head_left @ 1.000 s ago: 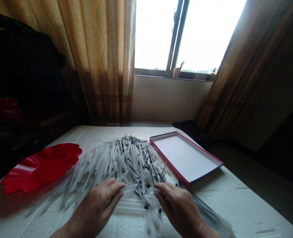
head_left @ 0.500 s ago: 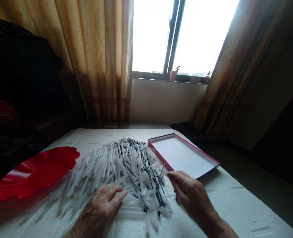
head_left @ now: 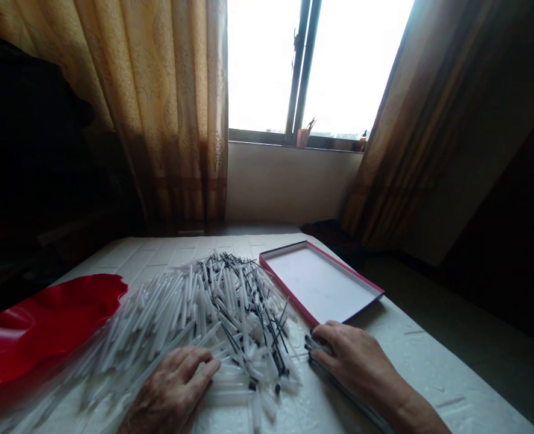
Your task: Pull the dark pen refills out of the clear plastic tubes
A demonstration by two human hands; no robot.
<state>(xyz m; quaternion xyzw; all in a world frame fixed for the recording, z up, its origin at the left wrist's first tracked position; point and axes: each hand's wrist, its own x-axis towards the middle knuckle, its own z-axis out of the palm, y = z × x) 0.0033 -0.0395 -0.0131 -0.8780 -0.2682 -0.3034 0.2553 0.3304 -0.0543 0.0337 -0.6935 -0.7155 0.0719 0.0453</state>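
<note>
A wide heap of clear plastic tubes (head_left: 158, 313) lies across the table, mixed with thin black rods (head_left: 267, 319) that have dark caps at some ends. My left hand (head_left: 172, 386) rests palm down on the near edge of the heap, fingers loosely bent and thumb stretched out over the tubes. To the right of the heap, my right hand (head_left: 352, 358) is closed over a small bundle of thin black-tipped rods (head_left: 310, 348). Their dark ends stick out past the fingertips, and their shafts run back beneath the palm.
A shallow red-edged tray (head_left: 321, 283) with a white inside lies beyond my right hand. At the left stands a red wavy-rimmed bowl (head_left: 50, 325). The white table (head_left: 430, 374) has a brick-pattern surface. Behind it are curtains (head_left: 172, 108) and a window with a pencil cup (head_left: 302, 137).
My right hand has lowered and closed over the black-tipped rods lying beneath it. My left hand stays on the heap. The whole view has shifted slightly, moving things leftward.
</note>
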